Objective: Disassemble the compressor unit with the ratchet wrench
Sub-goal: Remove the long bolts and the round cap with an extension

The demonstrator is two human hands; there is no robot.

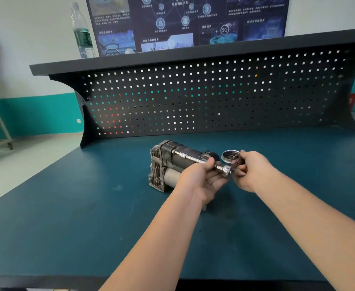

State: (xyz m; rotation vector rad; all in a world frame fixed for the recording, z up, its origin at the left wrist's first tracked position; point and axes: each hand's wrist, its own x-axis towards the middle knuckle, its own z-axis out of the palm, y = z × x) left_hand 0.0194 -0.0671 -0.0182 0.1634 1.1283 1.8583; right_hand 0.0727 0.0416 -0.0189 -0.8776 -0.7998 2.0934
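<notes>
A dark teal workbench (71,217) fills the lower frame, backed by a black pegboard (203,97); a water bottle (82,32) stands on its shelf at upper left, beside a wall poster (185,19). The compressor (172,162) lies mid-frame, its near end hidden behind the left hand (201,181). That hand wraps the ratchet wrench (195,159), whose long axis runs from upper left to lower right. The right hand (250,169) pinches near the wrench head; exactly what it grips is unclear.

Your teal tabletop (71,223) is carrying the compressor unit (168,164), lying on its side near the middle, with a round metal dish (230,155) sitting just beside it.
</notes>
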